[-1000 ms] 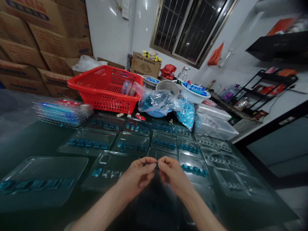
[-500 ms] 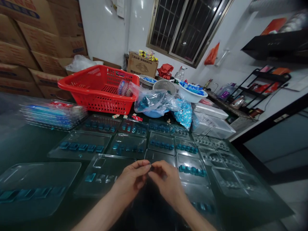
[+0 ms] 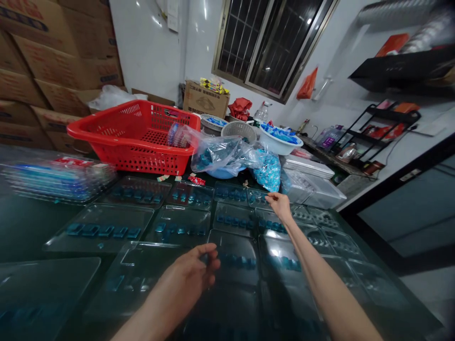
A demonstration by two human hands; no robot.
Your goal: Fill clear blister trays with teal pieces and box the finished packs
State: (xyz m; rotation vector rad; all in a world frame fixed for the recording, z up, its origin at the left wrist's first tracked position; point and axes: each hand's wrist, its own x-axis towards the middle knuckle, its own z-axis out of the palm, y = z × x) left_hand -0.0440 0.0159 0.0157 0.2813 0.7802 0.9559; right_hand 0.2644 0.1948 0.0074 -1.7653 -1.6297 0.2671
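Note:
Low over the near middle trays is my left hand, its fingers loosely bent and a little apart, with nothing visible in them. My right hand reaches far forward, fingertips pinched together above a small clear plastic tray; whatever they hold is too small to make out. Beside that tray lies a bag of small blue pieces. Clear trays in rows cover the dark green table, many with a line of blue-green pieces in moulded pockets. A larger clear tray lies partly behind my left hand.
A red plastic basket stands at the back left, beside a stack of clear packs. Behind the trays are a plastic bag, a white basin of blue items and stacked clear trays. Cartons rise at left.
My hands, which met fingertip to fingertip over the middle trays, are now apart. The right has moved forward and right to a far tray; the left has dropped slightly and its fingers have loosened.

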